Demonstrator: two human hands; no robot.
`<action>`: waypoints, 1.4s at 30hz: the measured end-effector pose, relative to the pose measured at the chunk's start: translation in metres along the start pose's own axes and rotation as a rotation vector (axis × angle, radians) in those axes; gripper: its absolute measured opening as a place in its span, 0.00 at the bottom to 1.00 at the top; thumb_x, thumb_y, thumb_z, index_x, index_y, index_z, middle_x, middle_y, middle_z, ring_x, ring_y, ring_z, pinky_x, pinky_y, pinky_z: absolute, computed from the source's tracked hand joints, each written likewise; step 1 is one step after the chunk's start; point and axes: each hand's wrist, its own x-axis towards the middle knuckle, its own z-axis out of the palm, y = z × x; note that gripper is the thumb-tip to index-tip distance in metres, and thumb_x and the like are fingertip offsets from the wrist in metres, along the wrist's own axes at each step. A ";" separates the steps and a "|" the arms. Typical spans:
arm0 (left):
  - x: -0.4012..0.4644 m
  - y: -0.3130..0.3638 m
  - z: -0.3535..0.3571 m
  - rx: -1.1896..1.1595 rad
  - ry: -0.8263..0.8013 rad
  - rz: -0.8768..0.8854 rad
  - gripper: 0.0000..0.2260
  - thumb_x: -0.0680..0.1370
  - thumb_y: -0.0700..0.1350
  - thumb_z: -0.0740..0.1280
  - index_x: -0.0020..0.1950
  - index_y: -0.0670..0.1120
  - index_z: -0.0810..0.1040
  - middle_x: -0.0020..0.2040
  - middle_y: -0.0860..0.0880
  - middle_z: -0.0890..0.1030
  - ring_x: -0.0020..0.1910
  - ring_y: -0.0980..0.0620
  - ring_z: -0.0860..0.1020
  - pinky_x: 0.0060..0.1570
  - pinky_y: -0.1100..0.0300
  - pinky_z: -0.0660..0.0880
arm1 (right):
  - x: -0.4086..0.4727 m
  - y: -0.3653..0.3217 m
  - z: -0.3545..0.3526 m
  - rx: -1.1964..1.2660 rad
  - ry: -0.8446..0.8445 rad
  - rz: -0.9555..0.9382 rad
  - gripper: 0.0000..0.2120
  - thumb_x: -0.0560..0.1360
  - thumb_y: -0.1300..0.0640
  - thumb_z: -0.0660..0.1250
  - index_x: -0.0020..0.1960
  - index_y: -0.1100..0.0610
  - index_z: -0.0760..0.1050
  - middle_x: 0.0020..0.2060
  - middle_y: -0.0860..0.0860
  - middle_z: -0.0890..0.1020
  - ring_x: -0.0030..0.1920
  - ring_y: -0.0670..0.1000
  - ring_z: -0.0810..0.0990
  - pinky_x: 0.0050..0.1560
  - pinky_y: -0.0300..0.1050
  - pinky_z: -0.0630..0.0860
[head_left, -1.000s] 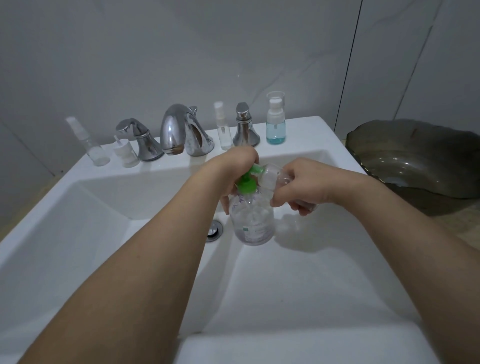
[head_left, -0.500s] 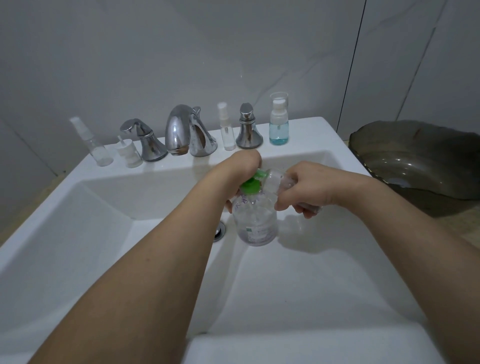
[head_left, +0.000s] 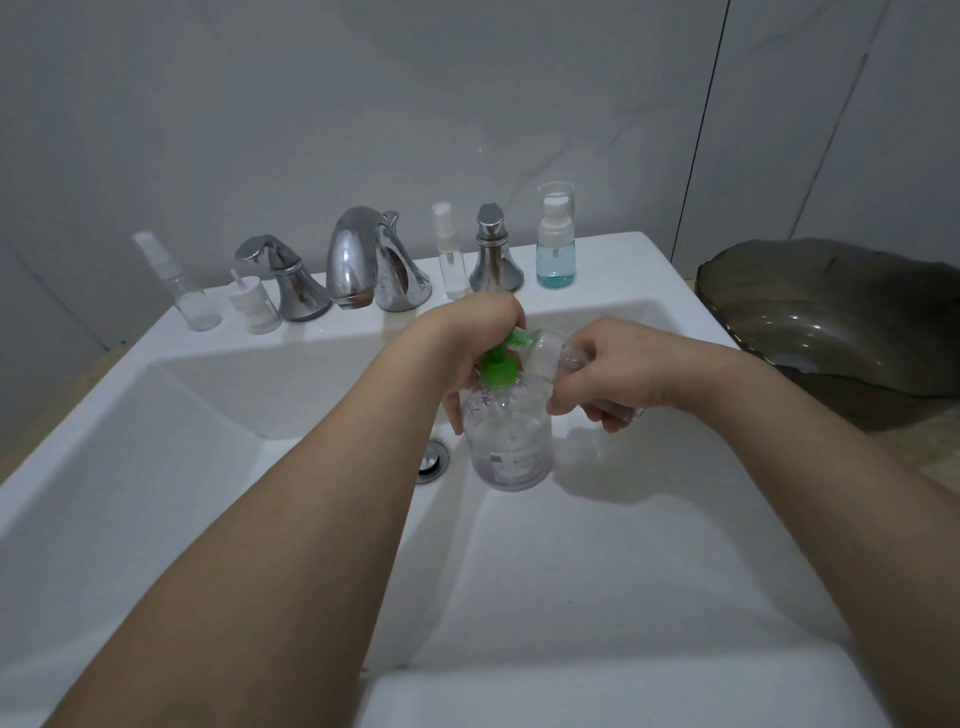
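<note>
Over the white sink basin (head_left: 597, 561) I hold a clear pump bottle (head_left: 511, 439) with a green pump head (head_left: 498, 366). My left hand (head_left: 467, 343) grips the bottle's top, its fingers curled over the pump. My right hand (head_left: 608, 374) holds a small clear bottle (head_left: 553, 353) tilted on its side, its open mouth right at the green nozzle. Most of the small bottle is hidden inside my right hand.
On the sink's back ledge stand a chrome faucet (head_left: 363, 260), two chrome handles (head_left: 283, 275) (head_left: 493, 249), two clear spray bottles (head_left: 179, 286) (head_left: 449, 254), a white pump cap (head_left: 254, 306) and a small bottle of blue liquid (head_left: 556, 239). A dark glass bowl (head_left: 841, 317) sits right. The drain (head_left: 434, 460) lies beneath my left wrist.
Both hands and the two bottles keep nearly the same pose. The view has shifted slightly, nothing was let go.
</note>
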 end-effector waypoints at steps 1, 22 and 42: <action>0.002 -0.001 0.001 0.012 0.032 -0.001 0.16 0.78 0.45 0.54 0.60 0.44 0.76 0.54 0.41 0.82 0.54 0.38 0.79 0.49 0.21 0.70 | 0.000 0.000 0.001 0.001 -0.002 0.000 0.09 0.69 0.60 0.74 0.38 0.62 0.75 0.27 0.58 0.77 0.22 0.53 0.73 0.31 0.44 0.75; 0.003 0.001 -0.009 0.026 -0.173 -0.034 0.26 0.76 0.60 0.56 0.66 0.46 0.75 0.57 0.40 0.83 0.56 0.32 0.78 0.55 0.20 0.65 | -0.001 -0.001 0.001 0.000 0.017 -0.008 0.08 0.69 0.61 0.73 0.39 0.61 0.75 0.26 0.57 0.76 0.23 0.53 0.71 0.31 0.44 0.74; 0.003 -0.006 0.006 0.049 0.077 -0.001 0.17 0.78 0.42 0.52 0.57 0.41 0.79 0.53 0.38 0.81 0.51 0.35 0.79 0.41 0.25 0.75 | 0.002 0.000 0.003 -0.031 -0.018 0.026 0.09 0.69 0.59 0.74 0.39 0.62 0.75 0.27 0.57 0.78 0.22 0.53 0.73 0.32 0.45 0.76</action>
